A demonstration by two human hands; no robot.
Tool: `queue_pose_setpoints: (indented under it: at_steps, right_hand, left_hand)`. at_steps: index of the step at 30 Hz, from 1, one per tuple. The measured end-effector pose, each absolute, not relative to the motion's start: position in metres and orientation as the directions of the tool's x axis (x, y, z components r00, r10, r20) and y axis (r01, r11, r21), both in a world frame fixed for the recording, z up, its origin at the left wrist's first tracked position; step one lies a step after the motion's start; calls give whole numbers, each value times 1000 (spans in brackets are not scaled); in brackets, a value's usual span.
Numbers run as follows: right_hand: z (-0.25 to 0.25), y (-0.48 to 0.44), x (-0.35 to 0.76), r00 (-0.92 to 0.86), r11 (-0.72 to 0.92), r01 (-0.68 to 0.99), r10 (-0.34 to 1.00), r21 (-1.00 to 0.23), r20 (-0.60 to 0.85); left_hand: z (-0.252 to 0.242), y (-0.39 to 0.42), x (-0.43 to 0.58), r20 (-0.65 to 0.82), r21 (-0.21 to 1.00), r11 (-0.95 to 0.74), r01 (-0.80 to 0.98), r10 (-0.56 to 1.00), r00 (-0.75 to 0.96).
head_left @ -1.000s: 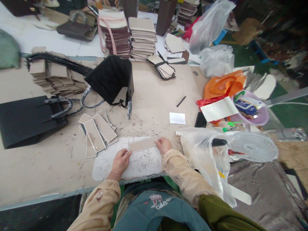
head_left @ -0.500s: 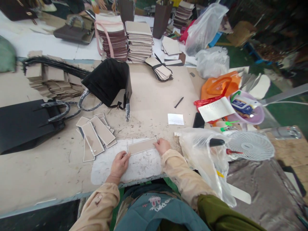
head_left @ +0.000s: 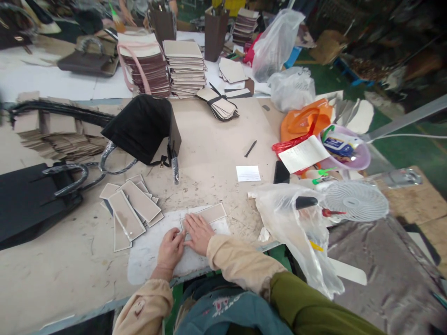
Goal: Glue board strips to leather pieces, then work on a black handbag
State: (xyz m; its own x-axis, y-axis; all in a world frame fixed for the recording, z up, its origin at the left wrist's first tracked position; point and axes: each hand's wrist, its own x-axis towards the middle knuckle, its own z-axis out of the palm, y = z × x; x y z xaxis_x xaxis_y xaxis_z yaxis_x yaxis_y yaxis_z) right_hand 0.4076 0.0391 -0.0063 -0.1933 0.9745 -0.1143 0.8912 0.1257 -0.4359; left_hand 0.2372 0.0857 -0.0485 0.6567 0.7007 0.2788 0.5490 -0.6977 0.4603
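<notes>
A beige rectangular panel with a pale border lies on a white sheet at the table's near edge. My right hand rests flat across the panel's left part, fingers stretched out and covering some of it. Curled at the panel's left end, my left hand has thumb and fingertips pinched together at its edge. Both hands are nearly touching. Left of them, several similar panels lie in a loose, overlapping pile.
Black bags with wrapped handles stand at left, near stacked beige pieces. A white card, a dark pen-like tool and a phone lie ahead. Plastic bag, fan and purple basket crowd the right.
My right hand has moved left from the panel's right end and now lies flat on its left part. My left hand stays at the left end. The view has shifted slightly.
</notes>
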Motion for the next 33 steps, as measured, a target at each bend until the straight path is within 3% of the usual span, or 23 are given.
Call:
queue_pose_setpoints:
  at_steps: [4, 12, 20, 23, 28, 33]
  right_hand:
    - [-18, 35, 418, -159, 95, 915, 978, -393, -134]
    - [-22, 12, 488, 54, -114, 934, 982, -339, -182]
    - [-31, 10, 487, 70, -120, 943, 983, -310, -168]
    - [-39, 7, 486, 75, -109, 956, 988, -271, -134]
    - [-59, 4, 488, 68, -73, 972, 997, -224, -31]
    - [-54, 8, 487, 72, -76, 978, 997, -194, -27]
  left_hand:
    - [-48, 86, 238, 276, 474, -689, 547, 707, 651]
    - [-48, 84, 240, 256, 521, -652, 551, 735, 628]
    - [-39, 77, 239, 217, 508, -598, 620, 785, 580]
    - [-27, 67, 257, 183, 431, -588, 685, 800, 571]
    - [-29, 63, 296, -104, 183, -631, 754, 750, 653]
    - [-37, 63, 301, -97, 123, -635, 763, 757, 646]
